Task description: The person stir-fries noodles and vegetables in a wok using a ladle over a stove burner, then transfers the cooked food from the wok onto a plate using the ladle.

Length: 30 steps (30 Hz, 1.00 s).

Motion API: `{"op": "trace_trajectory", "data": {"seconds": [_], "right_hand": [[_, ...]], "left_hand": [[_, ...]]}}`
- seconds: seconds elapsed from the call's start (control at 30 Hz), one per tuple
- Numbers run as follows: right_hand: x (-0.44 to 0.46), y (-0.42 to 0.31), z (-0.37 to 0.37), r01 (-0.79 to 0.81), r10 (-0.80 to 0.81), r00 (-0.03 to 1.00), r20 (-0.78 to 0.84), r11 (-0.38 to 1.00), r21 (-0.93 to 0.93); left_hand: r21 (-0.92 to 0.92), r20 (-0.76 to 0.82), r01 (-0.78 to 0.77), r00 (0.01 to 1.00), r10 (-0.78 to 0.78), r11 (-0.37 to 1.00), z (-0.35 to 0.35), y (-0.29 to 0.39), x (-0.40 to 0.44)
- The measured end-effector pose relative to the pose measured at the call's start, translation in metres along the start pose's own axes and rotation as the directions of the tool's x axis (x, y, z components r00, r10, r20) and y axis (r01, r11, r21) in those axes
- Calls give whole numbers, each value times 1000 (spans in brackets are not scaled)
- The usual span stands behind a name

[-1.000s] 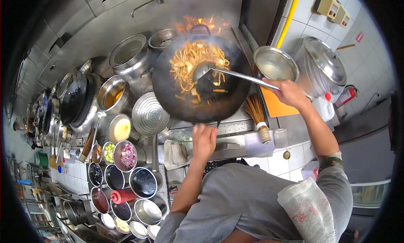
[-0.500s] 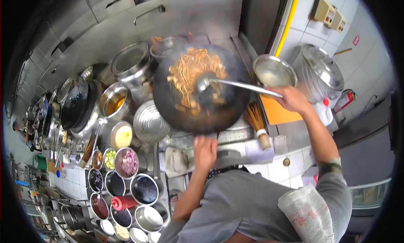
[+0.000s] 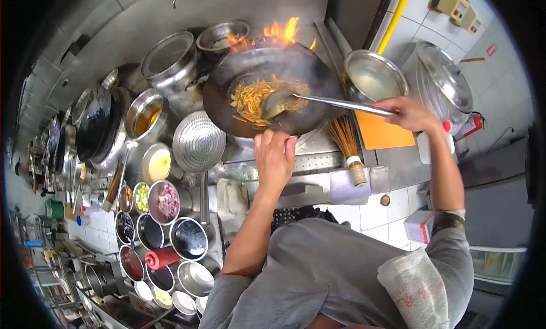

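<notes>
the noodles (image 3: 256,98) look browned and well mixed, so the frying seems well along; all that show lie in the wok (image 3: 313,121), none dished out. the wok sits over the burner, flames (image 3: 290,30) licking past its far rim; round, it has no clear long axis. the right hand (image 3: 412,114) is closed around the handle end of the ladle (image 3: 341,105), whose long axis runs sideways across the wok, bowl end pointing left into the noodles. the left hand's (image 3: 274,161) fingers curl at the near rim; what they pinch, i cannot tell.
</notes>
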State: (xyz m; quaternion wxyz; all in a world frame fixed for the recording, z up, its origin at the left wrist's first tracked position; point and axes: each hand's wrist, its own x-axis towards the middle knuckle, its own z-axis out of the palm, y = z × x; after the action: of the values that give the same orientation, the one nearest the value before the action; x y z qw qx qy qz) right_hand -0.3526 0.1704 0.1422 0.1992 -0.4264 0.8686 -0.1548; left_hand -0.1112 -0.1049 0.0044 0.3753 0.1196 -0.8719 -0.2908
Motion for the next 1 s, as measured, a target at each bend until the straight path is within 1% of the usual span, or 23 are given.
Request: {"op": "trace_trajectory", "data": {"seconds": [0.1, 0.17, 0.2, 0.23, 0.3, 0.33, 0.37, 0.43, 0.47, 0.57, 0.6, 0.67, 0.7, 0.73, 0.77, 0.8, 0.83, 0.87, 0.9, 0.93, 1.0], "right_hand": [[25, 6, 44, 114, -168, 959, -227, 966, -231], [6, -7, 37, 7, -74, 971, -229, 960, -281], [3, -11, 31, -44, -29, 972, -233, 953, -300], [4, -2, 23, 16, -73, 972, -224, 969, -246], [-7, 24, 8, 131, -149, 978, -147, 983, -129], [-11, -4, -9, -50, 51, 998, -41, 998, 31], [-7, -4, -14, 7, -8, 999, -35, 1000, -27], [3, 3, -16, 120, -123, 992, -18, 983, -138], [10, 1, -11, 160, -170, 985, -39, 969, -188], [30, -14, 19, 47, -90, 984, -155, 965, -258], [24, -28, 25, -42, -17, 979, -203, 958, -285], [2, -10, 35, 39, -99, 957, -271, 975, -217], [-4, 3, 41, 85, -140, 941, -308, 979, -184], [-8, 17, 47, 64, -64, 946, -317, 998, -10], [-15, 31, 56, 36, 13, 958, -285, 985, 167], [-27, 37, 69, -13, 94, 971, -219, 938, 346], [-37, 24, 79, -97, 191, 968, -165, 885, 455], [-38, 2, 79, -162, 272, 954, -125, 822, 546], [-34, -16, 80, -222, 347, 934, -82, 745, 629], [-27, -23, 86, -254, 376, 925, -47, 707, 660], [-11, -41, 97, -214, 347, 937, -51, 680, 701]], "left_hand": [[73, 21, -34, 999, 32, 997, 24, -35, -44], [92, 129, 1, 992, -12, 996, 13, -34, -85], [32, 103, -4, 995, 1, 999, 1, -23, -98], [-30, 85, -7, 996, 10, 1000, -13, -8, -101], [12, 82, -40, 996, 38, 999, -29, 7, -72], [7, 55, -13, 998, 12, 1000, -36, 17, -50], [4, 4, -15, 1000, 15, 1000, -37, 20, -23], [1, -25, -41, 999, 41, 999, -24, 10, 2], [-12, -25, -26, 999, 26, 1000, -14, 0, 7], [55, 18, -19, 1000, 18, 998, 17, -35, -24], [65, 41, -1, 999, -1, 998, 17, -37, -40], [5, 98, -34, 995, 33, 999, 12, -44, -77], [-49, 102, -24, 994, 29, 999, -2, -31, -85], [-47, 60, -62, 996, 65, 997, -8, -22, -71], [-45, 26, -72, 997, 73, 996, -14, -11, -67], [-27, 30, -44, 999, 45, 999, -18, -2, -48], [-4, 33, -22, 999, 22, 1000, -17, 1, -21], [-12, 15, -26, 1000, 27, 1000, -7, -6, -9], [20, -24, -24, 999, 24, 1000, 3, -16, -2], [12, -9, -26, 1000, 26, 1000, 9, -23, 3], [-8, 22, -35, 999, 35, 999, 14, -31, 10]]}}
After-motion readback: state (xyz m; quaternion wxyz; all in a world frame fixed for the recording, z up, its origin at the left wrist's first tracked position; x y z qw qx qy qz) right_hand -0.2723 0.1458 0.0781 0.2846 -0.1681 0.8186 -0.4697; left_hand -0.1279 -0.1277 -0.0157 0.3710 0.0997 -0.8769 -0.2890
